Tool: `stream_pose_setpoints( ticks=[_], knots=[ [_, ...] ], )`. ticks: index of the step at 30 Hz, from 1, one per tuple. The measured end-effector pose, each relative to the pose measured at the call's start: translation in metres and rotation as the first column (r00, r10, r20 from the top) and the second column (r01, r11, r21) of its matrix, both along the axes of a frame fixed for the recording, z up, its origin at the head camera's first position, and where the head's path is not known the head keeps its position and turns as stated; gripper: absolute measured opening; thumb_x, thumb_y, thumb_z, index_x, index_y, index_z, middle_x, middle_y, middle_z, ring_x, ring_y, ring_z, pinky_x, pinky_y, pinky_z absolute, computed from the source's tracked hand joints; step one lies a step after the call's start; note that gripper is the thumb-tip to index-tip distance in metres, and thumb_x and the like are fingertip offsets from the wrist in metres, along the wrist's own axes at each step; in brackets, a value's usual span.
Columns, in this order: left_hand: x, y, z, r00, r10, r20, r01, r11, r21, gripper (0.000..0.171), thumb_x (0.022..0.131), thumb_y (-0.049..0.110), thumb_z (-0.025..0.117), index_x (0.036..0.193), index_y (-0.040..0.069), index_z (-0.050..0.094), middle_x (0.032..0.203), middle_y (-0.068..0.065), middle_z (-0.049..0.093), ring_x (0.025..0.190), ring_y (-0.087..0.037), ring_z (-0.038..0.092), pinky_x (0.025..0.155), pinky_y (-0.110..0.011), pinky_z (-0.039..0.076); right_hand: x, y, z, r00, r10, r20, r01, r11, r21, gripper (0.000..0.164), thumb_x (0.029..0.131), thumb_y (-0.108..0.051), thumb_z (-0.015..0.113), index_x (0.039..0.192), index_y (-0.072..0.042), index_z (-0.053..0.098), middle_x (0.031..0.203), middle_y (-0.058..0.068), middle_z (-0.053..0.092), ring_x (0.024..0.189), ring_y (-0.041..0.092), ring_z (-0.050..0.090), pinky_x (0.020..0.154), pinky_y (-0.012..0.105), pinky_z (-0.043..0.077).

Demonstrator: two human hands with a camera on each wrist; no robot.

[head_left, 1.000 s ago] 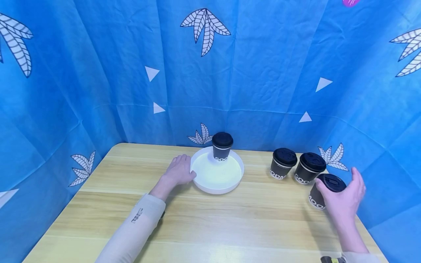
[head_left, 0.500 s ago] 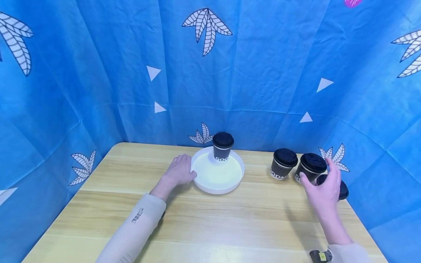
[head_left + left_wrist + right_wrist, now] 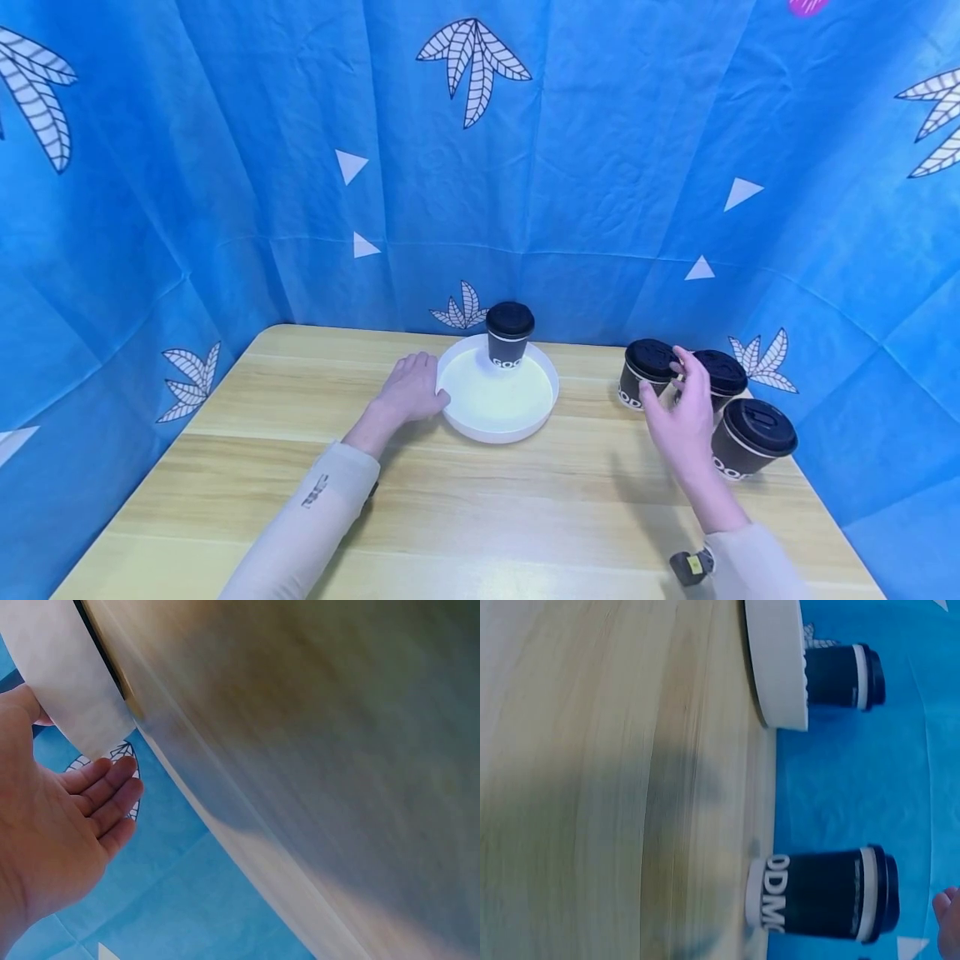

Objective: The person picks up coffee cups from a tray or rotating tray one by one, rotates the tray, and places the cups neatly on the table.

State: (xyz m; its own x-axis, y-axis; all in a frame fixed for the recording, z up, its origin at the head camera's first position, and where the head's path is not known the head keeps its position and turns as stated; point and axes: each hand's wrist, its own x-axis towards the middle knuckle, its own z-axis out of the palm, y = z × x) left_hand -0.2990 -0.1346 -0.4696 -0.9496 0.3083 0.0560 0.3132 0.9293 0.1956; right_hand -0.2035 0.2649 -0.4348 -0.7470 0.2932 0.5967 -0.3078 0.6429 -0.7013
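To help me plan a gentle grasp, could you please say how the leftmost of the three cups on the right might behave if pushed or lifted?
The cup would probably tip if pushed near the top, since it narrows downward. Smooth and undented, it should feel fairly stiff. The lid hides any contents, so the weight is hard to judge.

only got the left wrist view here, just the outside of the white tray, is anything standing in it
Observer: Yes, one dark cup with a black lid stands upright in the white tray, toward its far side.

Operator: ok and where is the right grip

Observer: At the leftmost cup of three that stand on the right part of the table; in the right wrist view the fingertips that show are clear of it, and the thumb is out of frame.
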Motion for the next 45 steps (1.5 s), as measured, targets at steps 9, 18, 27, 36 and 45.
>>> stream_pose_setpoints(
  ticks=[9, 18, 27, 36, 45],
  knots=[
    [0.000, -0.001, 0.001, 1.000, 0.004, 0.003, -0.004, 1.000, -0.001, 0.069, 0.093, 0.037, 0.062, 0.142, -0.009, 0.046, 0.131, -0.020, 0.054, 0.121, -0.034, 0.048, 0.116, -0.050, 0.036, -0.018, -0.022, -0.008, 0.994, 0.096, 0.047, -0.095, 0.995, -0.017, 0.063, 0.093, 0.000, 0.068, 0.151, 0.004, 0.042, 0.145, 0.019, 0.052, 0.126, 0.036, 0.058, 0.105, 0.051, 0.048],
    [0.000, 0.000, 0.001, 1.000, 0.005, -0.002, -0.005, 1.000, 0.001, 0.068, 0.093, 0.037, 0.062, 0.141, -0.009, 0.046, 0.128, -0.019, 0.055, 0.118, -0.034, 0.047, 0.115, -0.049, 0.036, -0.031, -0.039, -0.016, 0.965, 0.194, 0.176, -0.182, 0.980, -0.083, 0.061, 0.096, -0.004, 0.063, 0.152, 0.000, 0.040, 0.145, 0.021, 0.048, 0.124, 0.042, 0.055, 0.106, 0.056, 0.046],
    [0.001, 0.001, 0.001, 1.000, 0.007, -0.002, -0.007, 1.000, 0.002, 0.067, 0.093, 0.036, 0.062, 0.141, -0.008, 0.047, 0.130, -0.019, 0.055, 0.121, -0.035, 0.048, 0.117, -0.049, 0.035, -0.042, -0.059, -0.023, 0.925, 0.251, 0.286, -0.224, 0.967, -0.124, 0.060, 0.098, -0.007, 0.061, 0.152, 0.003, 0.038, 0.149, 0.022, 0.045, 0.130, 0.043, 0.053, 0.109, 0.055, 0.045],
    [0.002, 0.001, 0.001, 1.000, 0.012, 0.001, -0.012, 1.000, 0.004, 0.068, 0.093, 0.037, 0.063, 0.142, -0.008, 0.046, 0.131, -0.019, 0.055, 0.121, -0.034, 0.047, 0.116, -0.049, 0.035, -0.052, -0.079, -0.035, 0.855, 0.287, 0.431, -0.243, 0.957, -0.156, 0.063, 0.099, -0.007, 0.060, 0.155, 0.007, 0.033, 0.152, 0.025, 0.042, 0.132, 0.043, 0.052, 0.109, 0.053, 0.047],
    [0.002, 0.001, 0.000, 1.000, 0.010, -0.004, -0.010, 1.000, 0.008, 0.069, 0.093, 0.037, 0.063, 0.141, -0.009, 0.047, 0.130, -0.019, 0.055, 0.119, -0.034, 0.047, 0.115, -0.049, 0.036, -0.058, -0.093, -0.043, 0.788, 0.305, 0.535, -0.237, 0.952, -0.194, 0.064, 0.097, -0.006, 0.055, 0.155, 0.008, 0.033, 0.153, 0.025, 0.043, 0.132, 0.042, 0.053, 0.109, 0.053, 0.047]
  ],
)
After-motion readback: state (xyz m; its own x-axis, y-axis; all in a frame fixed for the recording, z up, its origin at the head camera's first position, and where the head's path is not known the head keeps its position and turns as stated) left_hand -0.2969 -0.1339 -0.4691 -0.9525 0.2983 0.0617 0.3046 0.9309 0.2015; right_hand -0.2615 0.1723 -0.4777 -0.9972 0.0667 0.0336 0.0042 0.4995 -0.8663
